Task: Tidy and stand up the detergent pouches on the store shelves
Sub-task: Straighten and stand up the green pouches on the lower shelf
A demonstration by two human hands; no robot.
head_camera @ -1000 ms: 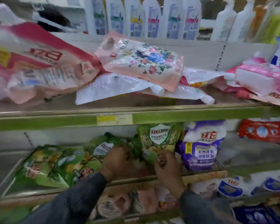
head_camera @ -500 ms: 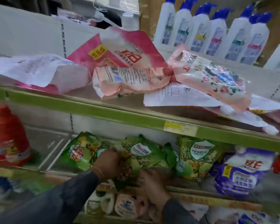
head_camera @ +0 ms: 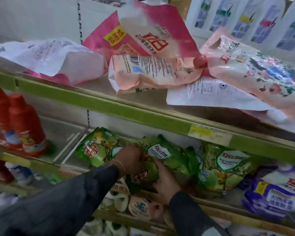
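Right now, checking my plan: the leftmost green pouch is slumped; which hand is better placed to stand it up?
Probably left. The left hand grips the middle green pouch beside the leftmost green pouch; the right hand holds lower, farther away.

Light comes from above, throwing white glare on the crinkled film of the pink pouches on the upper shelf, while the lower shelf sits in dim shadow. Everything is soft with motion blur, worst at the red bottles and purple pouch near the edges, where shelf lines bow.
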